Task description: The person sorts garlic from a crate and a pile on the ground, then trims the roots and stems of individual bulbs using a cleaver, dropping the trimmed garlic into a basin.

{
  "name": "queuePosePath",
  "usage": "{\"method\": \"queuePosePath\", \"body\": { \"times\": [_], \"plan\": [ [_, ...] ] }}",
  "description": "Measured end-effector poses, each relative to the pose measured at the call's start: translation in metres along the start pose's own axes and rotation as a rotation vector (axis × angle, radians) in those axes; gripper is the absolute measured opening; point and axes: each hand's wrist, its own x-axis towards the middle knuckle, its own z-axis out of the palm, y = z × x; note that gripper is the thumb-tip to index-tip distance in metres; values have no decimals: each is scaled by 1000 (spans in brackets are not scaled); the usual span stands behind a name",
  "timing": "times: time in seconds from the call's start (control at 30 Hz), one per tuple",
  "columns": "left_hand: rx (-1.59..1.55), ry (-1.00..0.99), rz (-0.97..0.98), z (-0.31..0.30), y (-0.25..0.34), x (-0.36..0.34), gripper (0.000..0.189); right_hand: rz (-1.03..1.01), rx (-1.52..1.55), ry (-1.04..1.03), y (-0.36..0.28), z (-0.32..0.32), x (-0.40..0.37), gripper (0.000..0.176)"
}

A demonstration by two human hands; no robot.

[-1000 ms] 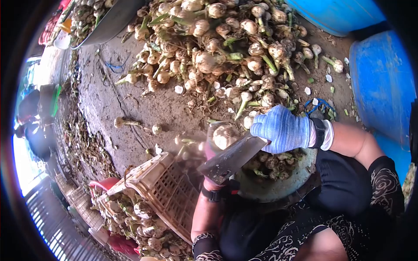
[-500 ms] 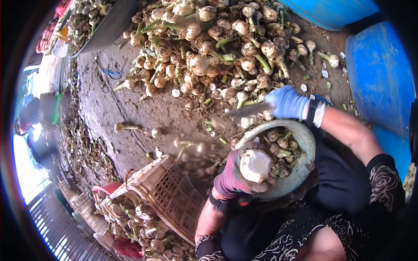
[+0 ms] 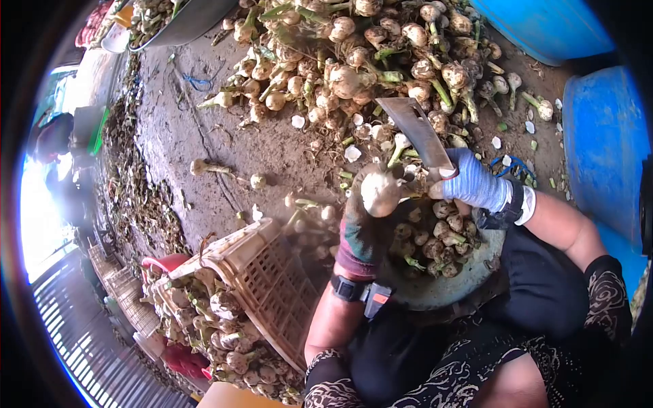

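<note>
My left hand (image 3: pixel 360 238), in a purple and dark green glove, is closed around a garlic bulb (image 3: pixel 379 195) whose white, trimmed face points up. In a blue glove, my right hand (image 3: pixel 478 182) grips a knife (image 3: pixel 420 134) with a broad, dirt-stained blade angled up and to the left. The blade is just above and to the right of the bulb, apart from it. Below both hands, a pale green basin (image 3: pixel 491 257) rests by my legs, with several small garlic bulbs (image 3: pixel 443 236) inside. My left forearm covers part of its rim.
A large heap of stemmed garlic (image 3: pixel 347 81) covers the ground ahead. Left of me, a tipped plastic crate (image 3: pixel 275 285) stands beside more garlic (image 3: pixel 228 340). Blue barrels (image 3: pixel 605 143) flank the right side. A grey tub (image 3: pixel 187 27) of garlic is at upper left.
My left hand has lifted the bulb up and left from over the basin, turning it. My right hand has moved slightly right and down, and the knife blade has swung upward.
</note>
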Motion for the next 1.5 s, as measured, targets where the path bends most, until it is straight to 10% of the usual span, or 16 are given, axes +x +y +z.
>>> {"method": "queuePosePath", "body": {
  "times": [0.2,0.27,0.4,0.47,0.53,0.7,0.77,0.87,1.07,1.2,1.23,1.37,1.5],
  "plan": [
    [499,114,24,-37,7,3,30,-72,-201,170,4,-8,14,28],
    [547,128,70,-37,4,1,31,18,71,38,-9,0,0,28],
    [498,-30,274,15,8,-4,36,256,-485,-217,22,24,1,18],
    [1122,-451,120,-1,35,0,50,-10,-20,-290,45,23,-8,24],
    [974,-463,-288,7,43,-5,58,296,-226,-183,44,12,-6,22],
    [1193,576,692,-58,131,57,45,262,-82,-124,48,5,-11,16],
    [1358,738,720,-111,191,84,44,334,-2,-118,41,3,-12,13],
    [2419,1151,38,-149,239,101,44,350,22,-153,35,0,-6,16],
    [2001,1439,354,-79,243,104,54,449,34,-220,19,-4,8,19],
    [1622,1498,385,-134,323,138,56,474,-32,-231,21,-9,8,18],
    [1484,1239,430,-157,341,139,56,440,-13,-221,25,-9,8,18],
    [1876,1291,377,-165,347,143,30,449,-54,-208,27,-8,8,18],
    [1213,1196,654,-102,277,131,17,435,-16,-192,36,-8,4,19]
  ]
}}
